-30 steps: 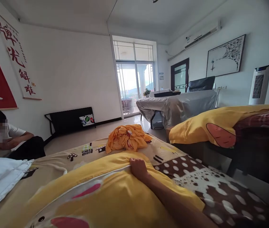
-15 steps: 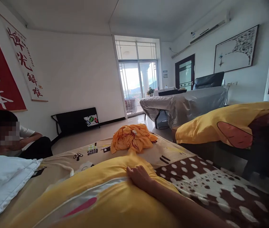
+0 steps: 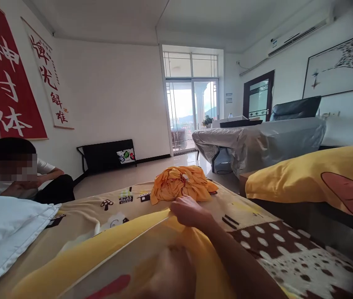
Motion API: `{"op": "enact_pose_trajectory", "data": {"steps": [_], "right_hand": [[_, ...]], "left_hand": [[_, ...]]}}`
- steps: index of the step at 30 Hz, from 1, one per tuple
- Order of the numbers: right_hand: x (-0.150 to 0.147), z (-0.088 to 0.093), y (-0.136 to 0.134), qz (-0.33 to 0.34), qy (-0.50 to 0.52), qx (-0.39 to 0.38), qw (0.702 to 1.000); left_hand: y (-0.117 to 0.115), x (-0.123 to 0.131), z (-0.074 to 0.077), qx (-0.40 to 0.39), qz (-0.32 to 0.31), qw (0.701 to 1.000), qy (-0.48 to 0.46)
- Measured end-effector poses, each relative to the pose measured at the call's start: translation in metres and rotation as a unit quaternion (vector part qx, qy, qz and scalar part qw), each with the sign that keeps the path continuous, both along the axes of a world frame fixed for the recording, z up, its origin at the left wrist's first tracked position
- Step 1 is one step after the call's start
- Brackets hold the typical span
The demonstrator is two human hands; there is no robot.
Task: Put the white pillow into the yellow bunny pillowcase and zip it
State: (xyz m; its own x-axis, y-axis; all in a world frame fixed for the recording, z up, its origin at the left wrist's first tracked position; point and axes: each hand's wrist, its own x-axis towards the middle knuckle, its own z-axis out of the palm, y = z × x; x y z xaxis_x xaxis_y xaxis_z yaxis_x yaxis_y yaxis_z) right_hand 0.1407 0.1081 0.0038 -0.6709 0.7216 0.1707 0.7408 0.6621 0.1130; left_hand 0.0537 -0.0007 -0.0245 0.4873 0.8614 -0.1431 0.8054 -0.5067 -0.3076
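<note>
Patterned blanket (image 3: 283, 247) beneath; right hand (image 3: 188, 211) extended, pinching yellow cloth (image 3: 117, 241); left hand (image 3: 173, 274) blurred, grip unclear.

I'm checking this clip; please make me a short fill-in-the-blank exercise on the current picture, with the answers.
1. The right hand grips the edge of a patterned cloth whose main colour is ____.
2. In the picture, the blurred left hand appears ____ the right hand.
3. The crumpled bundle beyond the right hand is ____.
4. The seated person is toward the picture's ____ edge.

Missing words: yellow; below; orange; left.
</note>
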Motion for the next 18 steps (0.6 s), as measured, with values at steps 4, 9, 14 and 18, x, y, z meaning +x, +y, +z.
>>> {"op": "enact_pose_trajectory", "data": {"steps": [4, 9, 14, 18], "right_hand": [[0.001, -0.042, 0.011, -0.046, 0.128, -0.019, 0.991], [-0.007, -0.062, 0.024, -0.1, 0.247, -0.036, 0.963], [0.003, -0.052, 0.017, -0.111, 0.328, -0.118, 0.931], [0.003, -0.047, 0.006, -0.15, 0.277, -0.109, 0.943]], "left_hand": [[0.046, -0.011, -0.051, 0.081, -0.024, 0.991, -0.105], [0.072, -0.039, -0.114, 0.118, 0.033, 0.97, -0.209], [0.084, -0.04, -0.112, 0.084, 0.067, 0.972, -0.207], [0.095, -0.042, -0.102, 0.064, 0.057, 0.975, -0.207]]}}
